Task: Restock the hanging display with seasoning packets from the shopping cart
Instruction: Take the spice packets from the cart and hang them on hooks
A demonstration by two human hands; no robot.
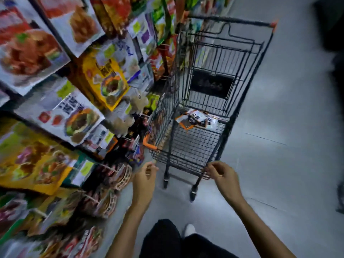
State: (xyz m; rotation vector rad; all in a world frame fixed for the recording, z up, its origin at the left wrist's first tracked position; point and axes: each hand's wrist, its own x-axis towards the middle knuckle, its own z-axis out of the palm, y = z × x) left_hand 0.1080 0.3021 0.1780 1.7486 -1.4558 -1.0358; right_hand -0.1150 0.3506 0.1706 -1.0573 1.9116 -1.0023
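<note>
Dark trousers and one white shoe (189, 229), lowest in view, on a grey floor (279, 127). Left hand (147, 175): fingers loosely curled, thumb close to the forefinger, nothing held; it hovers just short of the near-left corner of the shopping cart (240, 116). Right hand (221, 174): fingers curled at the cart's near-right corner, fingertips overlapping the wire edge; blur hides whether they grip the wire or only hang before it. Cart: black wire, orange bumper (149, 144) at the near-left corner, long axis running away from the person and leaning slightly right, handle (232, 20) at the far end. Seasoning packets (197, 119): a small heap, white and orange with dark print, lying flat on the basket floor at the handle end, the heap stretching across the basket from left to right. They lie beyond both hands, roughly between the two and somewhat nearer the right hand's side, touched by neither. Hanging display (74, 118): along the cart's left side, packets overlapping in tilted rows from near to far, print blurred.
</note>
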